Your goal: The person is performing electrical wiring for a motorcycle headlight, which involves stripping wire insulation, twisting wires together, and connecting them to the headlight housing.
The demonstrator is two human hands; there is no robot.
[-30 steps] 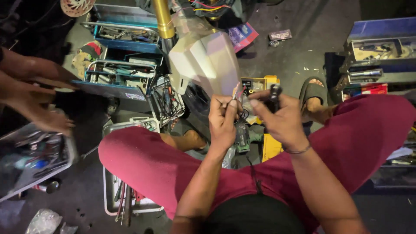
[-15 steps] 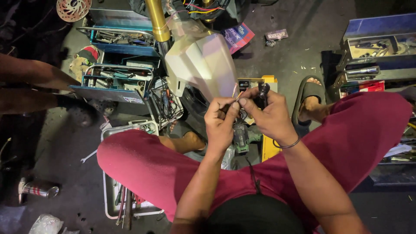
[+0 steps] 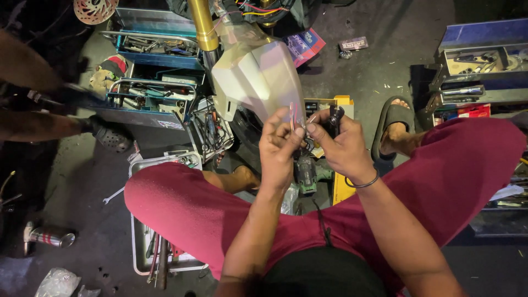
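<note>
2 toolboxes (image 3: 148, 77) — fairing (image 3: 258, 77) between

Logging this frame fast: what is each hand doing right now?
Left hand: closed, pinching thin wires between its fingertips.
Right hand: closed around a small black tool, fingertips meeting the left hand's at the wires.

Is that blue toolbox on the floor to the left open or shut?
Open. The blue toolbox has its trays fanned out in tiers, and loose tools lie exposed in them.
</note>
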